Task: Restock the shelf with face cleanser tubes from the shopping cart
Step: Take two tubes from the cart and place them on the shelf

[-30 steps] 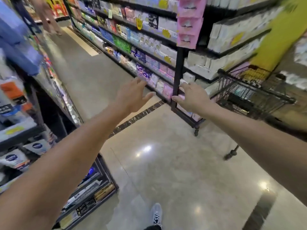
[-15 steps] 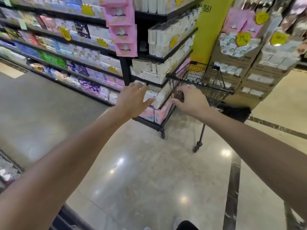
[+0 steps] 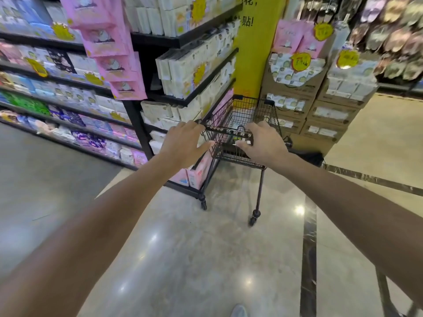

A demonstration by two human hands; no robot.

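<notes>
Left fingers: the left hand (image 3: 183,143) is seen at frame centre, fingers (image 3: 192,127) spread and only lightly bent, laid over the left end of the cart handle (image 3: 229,131); a closed grip is not shown, and actual contact cannot be told.

Right fingers: the right hand (image 3: 263,145) is seen just right of centre, fingers (image 3: 249,129) curved over the right end of the handle with the thumb beneath; whether they are clamped on the bar cannot be told.

Handle axis: the bar is laid left to right across the frame, slightly lower at its right end, between the two hands.

Nearer hand: both are at the bar; neither is clearly nearer to the basket.

Shopping cart (image 3: 256,110): a black wire basket, placed straight beyond the fingers, its long axis pointing away from the person toward the upper middle of the frame.

Cleanser tubes: none can be made out; a pale item low in the basket behind the handle is too blurred to name, so their direction and long axis cannot be given.

Shelf (image 3: 206,85): black shelving with white packs is placed to the left of the cart, just beside it.

Step judged: the cart is being taken hold of, probably to be moved; restocking is not yet begun.

Floor (image 3: 183,259): glossy, in the lower half of the frame.
</notes>
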